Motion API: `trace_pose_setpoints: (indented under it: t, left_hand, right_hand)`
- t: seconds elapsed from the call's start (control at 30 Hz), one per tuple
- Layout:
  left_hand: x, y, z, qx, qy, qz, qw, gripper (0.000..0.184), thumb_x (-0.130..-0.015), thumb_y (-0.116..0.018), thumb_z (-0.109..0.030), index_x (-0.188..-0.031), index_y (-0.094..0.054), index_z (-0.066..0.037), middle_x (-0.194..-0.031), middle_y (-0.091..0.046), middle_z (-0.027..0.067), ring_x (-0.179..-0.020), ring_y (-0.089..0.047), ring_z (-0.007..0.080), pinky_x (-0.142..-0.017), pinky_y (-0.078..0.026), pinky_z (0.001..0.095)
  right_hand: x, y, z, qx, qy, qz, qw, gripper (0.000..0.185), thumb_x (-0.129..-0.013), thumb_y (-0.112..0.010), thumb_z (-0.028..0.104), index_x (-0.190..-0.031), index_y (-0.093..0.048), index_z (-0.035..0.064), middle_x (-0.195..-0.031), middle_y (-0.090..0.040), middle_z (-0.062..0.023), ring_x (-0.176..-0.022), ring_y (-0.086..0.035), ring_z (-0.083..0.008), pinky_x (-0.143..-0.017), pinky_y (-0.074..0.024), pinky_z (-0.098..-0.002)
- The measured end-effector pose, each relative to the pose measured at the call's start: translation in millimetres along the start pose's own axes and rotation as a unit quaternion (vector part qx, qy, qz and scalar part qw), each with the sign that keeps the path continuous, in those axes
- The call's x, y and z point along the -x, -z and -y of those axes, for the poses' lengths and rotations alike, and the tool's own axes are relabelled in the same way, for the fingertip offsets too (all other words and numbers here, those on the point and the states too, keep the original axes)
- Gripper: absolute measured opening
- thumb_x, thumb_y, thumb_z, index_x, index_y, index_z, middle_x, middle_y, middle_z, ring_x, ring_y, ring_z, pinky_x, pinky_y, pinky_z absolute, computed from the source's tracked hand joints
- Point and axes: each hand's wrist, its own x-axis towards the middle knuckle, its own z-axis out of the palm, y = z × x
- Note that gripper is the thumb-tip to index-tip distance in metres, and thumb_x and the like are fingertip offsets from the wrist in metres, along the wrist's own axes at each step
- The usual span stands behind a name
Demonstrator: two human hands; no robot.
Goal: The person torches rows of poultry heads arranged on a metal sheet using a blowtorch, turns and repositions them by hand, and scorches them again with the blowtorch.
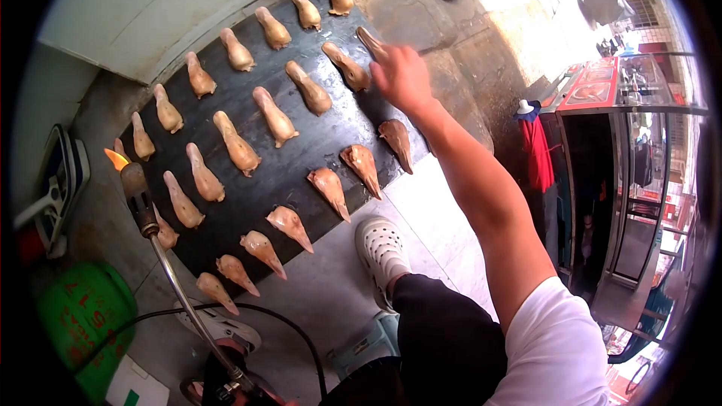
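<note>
Head camera: where is the right hand?

At one o'clock, touching a pale tan, drumstick-shaped piece of poultry on the far corner of the dark, flat, metal-looking sheet. Its fingers are bunched close, but blur hides whether they are clamped on the piece. I can't make out the left hand at all.

What could go wrong?

The slim metal torch, at nine o'clock with an orange flame at its nozzle, could scorch one spot or burn bare skin if it swung across. The black rubber hose, looping at seven o'clock beside the feet, could catch a shoe and tug the torch. The lower row's narrow tips, like this piece's, reach the near edge; a bump could knock one to the floor.

Any writing?

Red marks on the rounded green gas cylinder, at eight o'clock; I read a 7, a 1 and perhaps a 5. The red panel on the stall at two o'clock is unreadable, and I see no legible brand on the white perforated clog.
</note>
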Motion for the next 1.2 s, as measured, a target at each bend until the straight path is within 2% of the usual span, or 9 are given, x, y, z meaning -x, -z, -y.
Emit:
trace_pose_setpoints:
  t: [0.1,0.3,0.37,0.47,0.67,0.77,0.83,0.97,1.2]
  left_hand:
    - [4.4,-1.6,2.4,0.046,0.048,-0.027,0.997,0.021,-0.088,-0.070,-0.011,-0.100,-0.059,0.002,-0.080,-0.061,0.0039,-0.069,-0.055,0.0136,-0.064,-0.047,0.0301]
    - [5.3,1.0,0.8,0.047,0.058,-0.001,0.997,0.023,-0.088,-0.071,-0.012,-0.102,-0.059,0.002,-0.082,-0.061,0.0044,-0.071,-0.055,0.0135,-0.066,-0.047,0.0298]
    - [3.1,1.3,-1.2,0.037,0.041,-0.003,0.998,0.023,-0.087,-0.071,-0.011,-0.102,-0.059,0.002,-0.083,-0.061,0.0042,-0.072,-0.055,0.0136,-0.067,-0.048,0.0302]
    - [4.4,-0.3,-5.2,0.021,0.041,-0.021,0.999,0.022,-0.087,-0.071,-0.011,-0.102,-0.059,0.002,-0.083,-0.061,0.0038,-0.073,-0.056,0.0139,-0.068,-0.048,0.0303]
    - [8.5,4.8,-0.5,0.040,0.072,-0.015,0.996,0.022,-0.086,-0.070,-0.011,-0.100,-0.059,0.002,-0.082,-0.061,0.0042,-0.073,-0.055,0.0155,-0.069,-0.048,0.0307]
    - [5.4,6.8,-3.5,0.007,0.047,-0.001,0.999,0.021,-0.086,-0.070,-0.011,-0.099,-0.060,0.002,-0.081,-0.061,0.0050,-0.072,-0.056,0.0164,-0.069,-0.048,0.0313]
    - [2.3,6.6,-8.8,-0.015,0.024,-0.005,1.000,0.020,-0.086,-0.070,-0.012,-0.098,-0.061,0.001,-0.081,-0.061,0.0054,-0.072,-0.056,0.0168,-0.069,-0.048,0.0317]
    - [0.0,4.3,-13.8,-0.013,0.015,-0.013,1.000,0.019,-0.086,-0.070,-0.013,-0.096,-0.061,0.001,-0.080,-0.062,0.0058,-0.071,-0.056,0.0171,-0.068,-0.048,0.0321]
    - [5.5,2.8,-5.4,0.013,0.040,-0.022,0.999,0.020,-0.086,-0.070,-0.013,-0.094,-0.060,0.002,-0.077,-0.062,0.0052,-0.066,-0.055,0.0156,-0.064,-0.047,0.0311]
  right_hand:
    - [4.0,-17.1,31.8,-0.021,0.006,0.133,0.991,0.040,-0.083,-0.073,0.033,-0.114,-0.064,0.0091,-0.100,-0.063,-0.0182,-0.096,-0.063,-0.0377,-0.085,-0.0515,-0.0471]
    - [-16.2,-21.2,33.3,-0.188,-0.194,0.167,0.948,0.038,-0.087,-0.061,0.023,-0.119,-0.063,0.0031,-0.108,-0.066,-0.0255,-0.101,-0.065,-0.0400,-0.089,-0.0515,-0.0472]
    - [-9.7,-26.0,25.0,-0.010,-0.063,0.082,0.995,0.035,-0.088,-0.062,0.026,-0.117,-0.065,0.0071,-0.106,-0.067,-0.0218,-0.098,-0.066,-0.0385,-0.086,-0.0526,-0.0463]
    - [-5.4,-14.6,34.3,0.012,-0.064,0.154,0.986,0.033,-0.089,-0.064,0.029,-0.116,-0.066,0.0111,-0.106,-0.067,-0.0188,-0.096,-0.066,-0.0375,-0.084,-0.0532,-0.0464]
    - [4.9,-20.1,36.3,-0.046,-0.087,0.131,0.986,0.028,-0.087,-0.066,0.027,-0.111,-0.066,0.0118,-0.105,-0.065,-0.0176,-0.099,-0.064,-0.0379,-0.084,-0.0519,-0.0479]
    - [6.2,-25.0,30.9,0.052,0.035,0.031,0.998,0.029,-0.085,-0.068,0.025,-0.109,-0.066,0.0095,-0.102,-0.064,-0.0175,-0.100,-0.062,-0.0377,-0.085,-0.0509,-0.0466]
    - [0.3,-8.1,56.7,0.013,0.098,-0.034,0.995,0.034,-0.080,-0.074,0.023,-0.108,-0.065,0.0064,-0.098,-0.065,-0.0167,-0.086,-0.063,-0.0366,-0.075,-0.0508,-0.0451]
    - [10.5,-26.6,109.6,-0.034,-0.004,0.202,0.979,0.039,-0.083,-0.069,0.028,-0.114,-0.062,0.0049,-0.101,-0.064,-0.0203,-0.094,-0.064,-0.0384,-0.082,-0.0527,-0.0473]
    - [5.7,-36.6,100.9,-0.147,-0.082,0.180,0.969,0.042,-0.086,-0.063,0.025,-0.124,-0.057,0.0070,-0.102,-0.064,-0.0232,-0.090,-0.065,-0.0416,-0.082,-0.0533,-0.0488]
